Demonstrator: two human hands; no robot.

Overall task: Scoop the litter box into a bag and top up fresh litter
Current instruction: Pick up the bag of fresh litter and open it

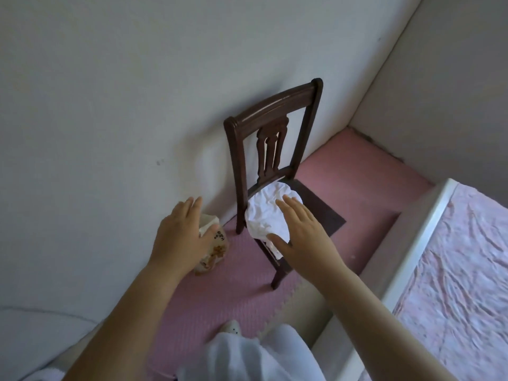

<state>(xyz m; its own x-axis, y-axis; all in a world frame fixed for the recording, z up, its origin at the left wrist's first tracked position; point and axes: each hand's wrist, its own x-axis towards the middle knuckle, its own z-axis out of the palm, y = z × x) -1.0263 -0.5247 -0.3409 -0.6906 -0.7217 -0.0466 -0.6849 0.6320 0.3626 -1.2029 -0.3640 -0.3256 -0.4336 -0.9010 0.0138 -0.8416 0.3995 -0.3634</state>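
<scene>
A pink-covered bed [453,270] stands right of a dark chair [275,104], which is set against the wall on a pink mat [220,292]. A crumpled white bag [264,213] lies on the chair's seat, and a printed pack [217,248] stands just left of the chair. Both hands are flat-fingered and empty, the right hand [305,235] over the bag and the left hand [178,237] over the pack.

dark wood chair [272,138], pink floor [220,292]
</scene>
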